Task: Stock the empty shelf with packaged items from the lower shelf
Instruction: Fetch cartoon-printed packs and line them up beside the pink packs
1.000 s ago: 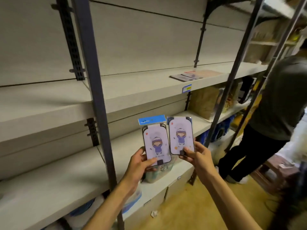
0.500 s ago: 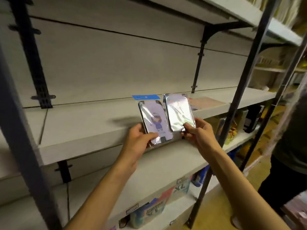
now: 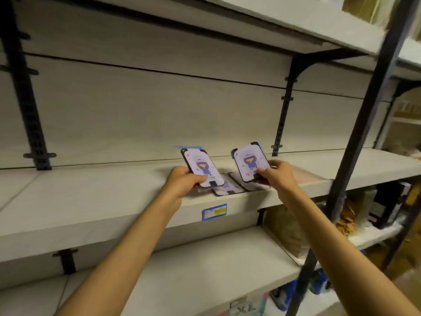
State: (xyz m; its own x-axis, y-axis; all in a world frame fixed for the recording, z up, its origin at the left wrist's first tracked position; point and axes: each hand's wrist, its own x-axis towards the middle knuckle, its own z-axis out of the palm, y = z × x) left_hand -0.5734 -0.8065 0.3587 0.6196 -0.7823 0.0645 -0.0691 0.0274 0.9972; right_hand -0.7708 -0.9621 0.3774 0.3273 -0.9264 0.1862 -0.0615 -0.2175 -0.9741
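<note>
My left hand (image 3: 182, 181) grips the lower edge of a packaged phone case (image 3: 201, 168) printed with a cartoon figure and topped by a blue header tab. My right hand (image 3: 274, 174) pinches a matching packaged phone case (image 3: 250, 162) by its lower corner. Both packs are tilted up just above the front part of the grey middle shelf (image 3: 95, 201). Flat on that shelf, under and between the two held packs, lie more packaged cases (image 3: 227, 189), partly hidden by my hands.
A blue and yellow price label (image 3: 214, 211) is stuck on the shelf's front edge. A dark steel upright (image 3: 355, 142) stands at the right. The lower shelf (image 3: 205, 265) holds a brown pack (image 3: 287, 231); boxes sit further right and below.
My view and both hands rose from the lower shelf to the middle shelf. The two packs moved apart and now hover over packs lying on the shelf.
</note>
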